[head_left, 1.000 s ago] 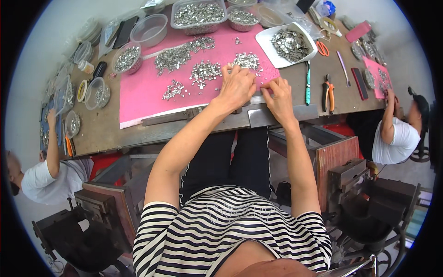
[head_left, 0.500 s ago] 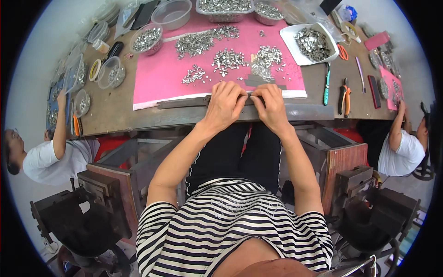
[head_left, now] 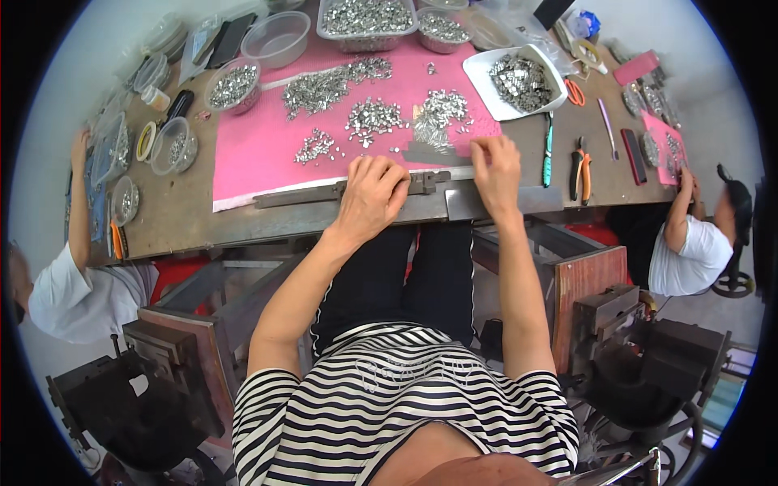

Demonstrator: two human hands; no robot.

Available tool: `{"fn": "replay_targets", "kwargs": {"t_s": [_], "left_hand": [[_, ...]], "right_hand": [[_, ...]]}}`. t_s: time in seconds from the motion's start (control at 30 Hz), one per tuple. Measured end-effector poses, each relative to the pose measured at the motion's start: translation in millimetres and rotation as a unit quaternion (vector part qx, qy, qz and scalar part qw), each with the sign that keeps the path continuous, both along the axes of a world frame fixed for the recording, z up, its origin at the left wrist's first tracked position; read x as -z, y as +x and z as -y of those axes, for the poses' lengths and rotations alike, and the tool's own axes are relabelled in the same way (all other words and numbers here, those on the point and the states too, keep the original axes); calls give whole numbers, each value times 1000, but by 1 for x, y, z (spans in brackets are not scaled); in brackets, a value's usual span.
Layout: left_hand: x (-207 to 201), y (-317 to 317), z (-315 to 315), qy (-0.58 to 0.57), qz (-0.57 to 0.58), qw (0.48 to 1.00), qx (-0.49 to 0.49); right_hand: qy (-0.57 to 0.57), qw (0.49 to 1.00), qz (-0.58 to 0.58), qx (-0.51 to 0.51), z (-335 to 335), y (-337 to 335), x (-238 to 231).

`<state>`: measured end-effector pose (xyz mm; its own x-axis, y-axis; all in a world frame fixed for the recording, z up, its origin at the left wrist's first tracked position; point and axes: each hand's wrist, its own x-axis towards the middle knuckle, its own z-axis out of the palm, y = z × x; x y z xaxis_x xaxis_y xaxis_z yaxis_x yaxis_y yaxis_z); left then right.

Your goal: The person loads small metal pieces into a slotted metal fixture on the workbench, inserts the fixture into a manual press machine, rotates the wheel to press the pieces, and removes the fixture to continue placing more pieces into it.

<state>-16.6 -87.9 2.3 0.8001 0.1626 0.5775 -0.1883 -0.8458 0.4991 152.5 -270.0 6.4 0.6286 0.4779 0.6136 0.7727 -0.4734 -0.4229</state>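
Observation:
My left hand [head_left: 373,194] is curled over a long dark metal bar [head_left: 300,194] at the table's near edge, fingers bent round it. The bar's slotted block [head_left: 427,181] shows just right of that hand. My right hand [head_left: 497,174] is raised off the bar, beside the right end of some flat dark strips [head_left: 429,154]. Its fingers are bent together, and whatever they hold is too small to make out. Beyond lie loose heaps of small silvery metal pieces [head_left: 373,120], [head_left: 442,113] on a pink cloth [head_left: 251,154].
A white tray [head_left: 478,77] of metal pieces stands at right, near a teal-handled tool [head_left: 548,154] and orange-handled pliers [head_left: 585,174]. Clear tubs [head_left: 275,40] line the back. A grey plate [head_left: 466,205] lies along the front edge. Co-workers sit at the left [head_left: 77,283] and right [head_left: 689,251].
My hands were close together at the bar; my right hand has lifted away to the right, uncovering the slotted block. My left hand stays on the bar. The whole view has shifted slightly.

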Motion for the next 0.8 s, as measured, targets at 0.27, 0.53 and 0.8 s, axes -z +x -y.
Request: {"fn": "replay_targets", "kwargs": {"t_s": [0.27, 0.53, 0.8], "left_hand": [[0, 3, -5, -48, -13, 999, 20], [-1, 2, 3, -31, -7, 999, -20], [-3, -14, -4, -39, 75, 992, -91]], "right_hand": [[-106, 992, 9, 63, -2, 17, 6], [-37, 997, -22, -69, -8, -5, -6], [48, 974, -98, -199, -38, -66, -3]]}}
